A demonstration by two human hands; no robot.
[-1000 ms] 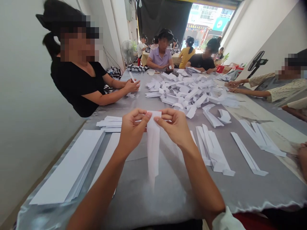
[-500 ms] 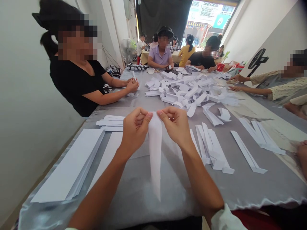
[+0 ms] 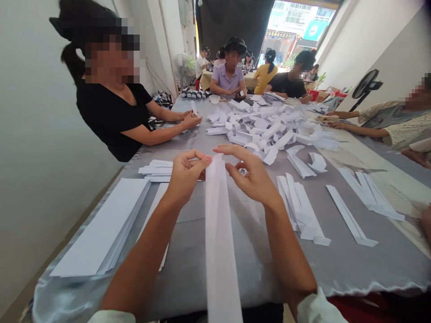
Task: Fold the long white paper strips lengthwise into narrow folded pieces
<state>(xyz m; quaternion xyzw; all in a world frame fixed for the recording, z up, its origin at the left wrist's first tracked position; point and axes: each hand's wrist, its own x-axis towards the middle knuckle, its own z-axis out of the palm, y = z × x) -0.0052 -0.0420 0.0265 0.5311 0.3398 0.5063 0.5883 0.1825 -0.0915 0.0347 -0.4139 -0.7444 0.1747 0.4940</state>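
Observation:
A long folded paper strip [image 3: 220, 242] runs from my fingers toward my body, over the near edge of the table. My left hand [image 3: 188, 172] pinches its far end between thumb and fingers. At the strip's right side, my right hand [image 3: 252, 175] has its thumb and fingers apart, with the fingertips close to the top corner; whether they touch it I cannot tell. Left of my left arm lies a stack of flat white paper sheets [image 3: 101, 224]. Several folded paper strips [image 3: 303, 208] rest to the right of my right arm.
A heap of folded paper pieces [image 3: 259, 125] covers the far middle of the grey cloth-covered table [image 3: 269, 273]. A person in black [image 3: 111, 116] works at the left, others sit at the far side and right. Scissors [image 3: 363, 169] lie at the right.
My right hand has loosened its pinch and spread its fingers. The strip has swung out toward me and shows more of its length. My left hand still grips the far end.

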